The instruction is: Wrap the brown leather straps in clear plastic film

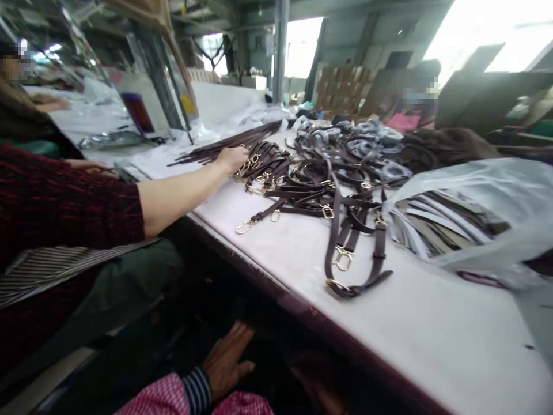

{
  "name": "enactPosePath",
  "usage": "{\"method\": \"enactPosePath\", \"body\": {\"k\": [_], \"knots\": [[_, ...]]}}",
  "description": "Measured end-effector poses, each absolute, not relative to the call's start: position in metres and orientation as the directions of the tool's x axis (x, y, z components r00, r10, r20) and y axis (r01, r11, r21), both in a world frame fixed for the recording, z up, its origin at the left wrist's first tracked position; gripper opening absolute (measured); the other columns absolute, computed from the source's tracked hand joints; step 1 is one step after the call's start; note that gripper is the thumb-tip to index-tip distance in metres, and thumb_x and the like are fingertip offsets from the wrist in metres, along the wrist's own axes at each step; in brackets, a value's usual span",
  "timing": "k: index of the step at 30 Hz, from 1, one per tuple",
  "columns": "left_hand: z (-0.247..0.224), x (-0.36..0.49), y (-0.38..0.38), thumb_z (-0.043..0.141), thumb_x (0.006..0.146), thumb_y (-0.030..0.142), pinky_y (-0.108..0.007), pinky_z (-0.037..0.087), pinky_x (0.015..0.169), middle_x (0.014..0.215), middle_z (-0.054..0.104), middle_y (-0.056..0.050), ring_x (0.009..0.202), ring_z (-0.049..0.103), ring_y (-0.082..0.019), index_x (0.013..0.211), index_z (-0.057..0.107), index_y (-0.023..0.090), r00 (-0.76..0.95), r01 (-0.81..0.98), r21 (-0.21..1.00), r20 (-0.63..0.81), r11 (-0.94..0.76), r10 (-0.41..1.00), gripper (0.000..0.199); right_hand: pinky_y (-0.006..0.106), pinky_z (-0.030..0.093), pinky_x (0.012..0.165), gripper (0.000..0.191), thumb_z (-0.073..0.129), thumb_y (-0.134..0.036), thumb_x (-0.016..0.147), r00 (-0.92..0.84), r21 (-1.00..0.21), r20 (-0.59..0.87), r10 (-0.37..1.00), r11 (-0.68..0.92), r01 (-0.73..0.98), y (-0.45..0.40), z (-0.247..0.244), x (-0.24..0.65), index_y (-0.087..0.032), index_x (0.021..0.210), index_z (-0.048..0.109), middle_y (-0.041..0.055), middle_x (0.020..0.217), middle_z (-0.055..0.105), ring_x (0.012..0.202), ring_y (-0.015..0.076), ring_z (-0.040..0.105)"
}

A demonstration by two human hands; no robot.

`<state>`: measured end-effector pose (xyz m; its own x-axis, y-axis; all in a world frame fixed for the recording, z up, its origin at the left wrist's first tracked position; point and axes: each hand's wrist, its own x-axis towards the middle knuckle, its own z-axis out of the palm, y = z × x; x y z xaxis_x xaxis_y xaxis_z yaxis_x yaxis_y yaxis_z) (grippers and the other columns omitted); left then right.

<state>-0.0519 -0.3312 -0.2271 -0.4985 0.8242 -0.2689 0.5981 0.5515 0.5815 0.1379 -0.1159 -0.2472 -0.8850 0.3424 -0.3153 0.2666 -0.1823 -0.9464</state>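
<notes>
Below the table edge, my left hand (228, 360) hangs over the dark gap with its fingers stretched and thumb apart, holding nothing. It comes out of a striped cuff and a pink checked sleeve. My right hand cannot be made out. Dark brown straps (298, 196) with gold-coloured clasps lie piled on the white table (432, 340). One looped strap (332, 230) reaches nearest the front edge. A neighbour's hand (235, 158) touches the straps at the pile's left end.
A person in a dark red knit sleeve (73, 199) sits close on the left. At the right lies a clear plastic bag (527, 196) holding flat strips. Brown cloth (449, 147) and stacked cartons (341, 86) are farther back. Another person (417, 106) is across the table.
</notes>
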Motion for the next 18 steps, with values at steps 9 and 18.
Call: {"method": "enactPosePath", "body": {"k": [9,18], "knots": [[-0.172,0.024,-0.308,0.072,0.078,0.046,-0.037,0.053,0.092,0.103,0.075,-0.002,0.099,0.067,-0.028,0.121,0.070,0.030,-0.146,0.557,0.767,-0.287,0.319,0.947,0.046,0.034,0.047,0.071,0.042,0.074,-0.062,0.078,-0.965,-0.998,0.022,0.263,0.059,-0.007,-0.174,-0.208,0.178,-0.020,0.078,0.080,0.0036,0.073,0.068,0.071,0.0209,0.062],[-0.067,0.030,-0.341,0.063,0.086,0.031,-0.029,0.044,0.069,0.077,0.070,-0.003,0.075,0.064,-0.020,0.075,0.072,0.020,-0.534,0.567,0.767,0.065,0.301,0.843,0.018,0.030,0.044,0.071,0.029,0.068,-0.046,0.087,-0.945,-0.972,0.105,0.310,0.233,-0.032,-0.159,-0.115,0.209,-0.019,0.096,0.076,0.0039,0.084,0.070,0.078,0.0209,0.061]]}}
